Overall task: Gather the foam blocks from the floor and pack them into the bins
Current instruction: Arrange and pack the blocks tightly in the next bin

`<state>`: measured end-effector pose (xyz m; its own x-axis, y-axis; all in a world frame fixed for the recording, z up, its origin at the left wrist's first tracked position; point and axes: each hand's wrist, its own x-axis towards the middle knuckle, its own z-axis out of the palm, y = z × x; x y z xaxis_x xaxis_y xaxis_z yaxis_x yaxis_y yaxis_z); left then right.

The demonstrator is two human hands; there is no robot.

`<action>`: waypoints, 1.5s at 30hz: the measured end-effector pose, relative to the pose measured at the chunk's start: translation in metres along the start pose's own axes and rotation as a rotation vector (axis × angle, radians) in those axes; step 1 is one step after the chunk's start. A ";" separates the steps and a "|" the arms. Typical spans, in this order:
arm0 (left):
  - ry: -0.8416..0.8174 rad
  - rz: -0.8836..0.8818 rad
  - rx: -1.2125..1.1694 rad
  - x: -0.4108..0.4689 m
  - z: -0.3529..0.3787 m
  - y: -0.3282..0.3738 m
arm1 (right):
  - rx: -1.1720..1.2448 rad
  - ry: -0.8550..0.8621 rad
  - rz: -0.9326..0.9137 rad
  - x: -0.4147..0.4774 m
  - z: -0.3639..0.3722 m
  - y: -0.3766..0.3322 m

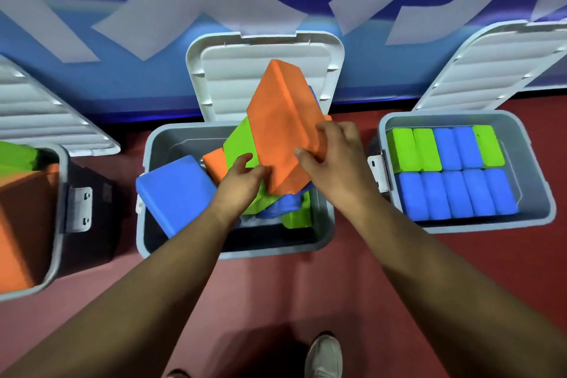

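Head view: left hand and right hand, grips wrapped round orange block over bin.

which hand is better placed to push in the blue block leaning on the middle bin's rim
Left, probably: the left hand is beside the blue block; the right hand grips the orange block farther off.

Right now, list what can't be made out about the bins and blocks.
- Left bin: head view, cut by the left edge; block count unknown.
- Middle bin: lower blocks hidden under the orange block, left hand and right hand.
- Right bin: any layer beneath the top blocks hidden.
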<state>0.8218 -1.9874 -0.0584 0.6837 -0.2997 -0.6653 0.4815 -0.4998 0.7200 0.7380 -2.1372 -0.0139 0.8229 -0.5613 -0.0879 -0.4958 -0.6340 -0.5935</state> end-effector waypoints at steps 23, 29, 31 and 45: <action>0.306 -0.049 0.247 0.021 -0.174 -0.164 | -0.055 -0.354 -0.213 -0.115 0.244 -0.040; 0.182 -0.107 0.141 0.053 -0.165 -0.200 | -0.202 -0.353 -0.465 -0.106 0.292 -0.010; 0.161 -0.138 0.026 0.060 -0.163 -0.207 | -0.235 -0.283 -0.531 -0.103 0.301 -0.001; 0.144 0.186 -0.454 0.053 -0.190 -0.155 | -0.003 0.288 -0.695 -0.061 0.293 -0.040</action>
<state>0.8880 -1.7721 -0.1678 0.8341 -0.2189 -0.5064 0.5117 -0.0359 0.8584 0.7888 -1.9215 -0.2189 0.8420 -0.1481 0.5187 0.1099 -0.8943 -0.4337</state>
